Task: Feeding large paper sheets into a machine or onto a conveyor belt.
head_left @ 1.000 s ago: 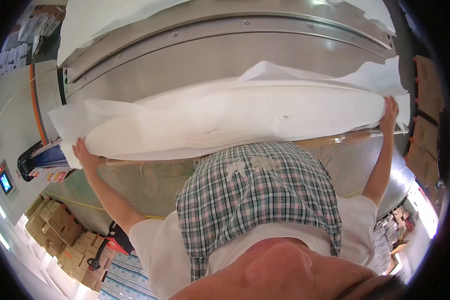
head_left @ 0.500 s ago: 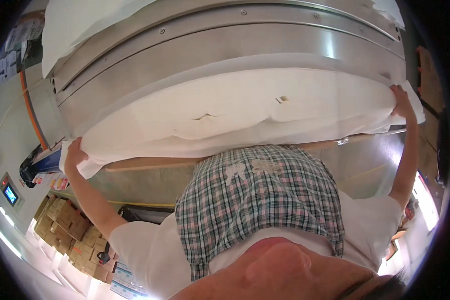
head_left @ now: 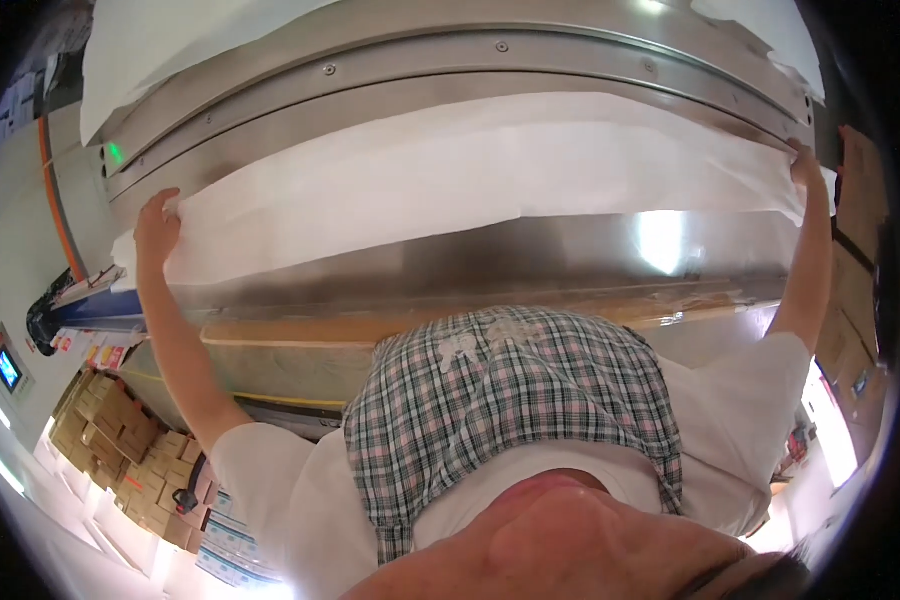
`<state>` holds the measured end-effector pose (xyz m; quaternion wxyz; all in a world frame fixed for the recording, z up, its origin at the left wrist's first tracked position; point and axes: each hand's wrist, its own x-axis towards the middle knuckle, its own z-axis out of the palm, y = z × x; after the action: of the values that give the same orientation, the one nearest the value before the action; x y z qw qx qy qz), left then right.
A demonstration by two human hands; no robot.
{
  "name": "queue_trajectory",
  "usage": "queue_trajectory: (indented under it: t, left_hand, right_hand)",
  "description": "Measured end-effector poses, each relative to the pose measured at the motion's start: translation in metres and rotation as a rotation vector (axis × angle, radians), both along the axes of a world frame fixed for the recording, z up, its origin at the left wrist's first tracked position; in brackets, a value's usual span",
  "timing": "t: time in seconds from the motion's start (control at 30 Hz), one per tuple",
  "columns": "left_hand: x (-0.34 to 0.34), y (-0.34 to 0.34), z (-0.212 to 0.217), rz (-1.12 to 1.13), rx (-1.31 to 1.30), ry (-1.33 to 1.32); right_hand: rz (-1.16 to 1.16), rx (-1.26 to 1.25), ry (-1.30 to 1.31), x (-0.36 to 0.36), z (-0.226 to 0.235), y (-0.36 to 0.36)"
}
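A long white sheet (head_left: 470,175) lies stretched from left to right across a shiny metal surface (head_left: 450,245); whether it is paper or cloth I cannot tell. At its left end my left hand (head_left: 157,232) is closed on the sheet's edge. Far to the right, my right hand (head_left: 806,172) grips the other end, fingers bent round it and partly hidden. Between the hands the sheet looks fairly flat, with its near edge lifted away from the metal's front edge.
Beyond the sheet runs a metal bar with screws (head_left: 500,48). More white material (head_left: 170,55) hangs at the far left. A wooden strip (head_left: 290,332) borders the front. Cardboard boxes (head_left: 120,420) and a small control screen (head_left: 7,368) are at the left.
Both hands have moved forward, away from me, with the sheet. The sheet is now flatter and the holes seen in it earlier no longer show. Bare metal appears in front of it.
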<state>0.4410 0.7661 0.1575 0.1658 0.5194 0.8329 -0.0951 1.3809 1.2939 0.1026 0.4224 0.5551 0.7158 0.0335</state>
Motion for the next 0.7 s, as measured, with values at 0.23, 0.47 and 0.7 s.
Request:
queue_trajectory:
  t: [0.23,0.47,0.7]
  left_hand:
    - [0.247,0.027,0.04,-0.016,0.626,-0.859]
    - [0.319,0.054,-0.001,-0.337,0.661,-0.356]
    - [0.212,-0.012,-0.014,-0.135,0.587,0.035]
  right_hand:
    - [-0.018,-0.292,1.44,-0.219,0.053,-0.108]
    - [0.854,-0.114,1.282,-0.433,0.061,-0.256]
    - [0.78,-0.041,1.46,-0.415,0.108,-0.302]
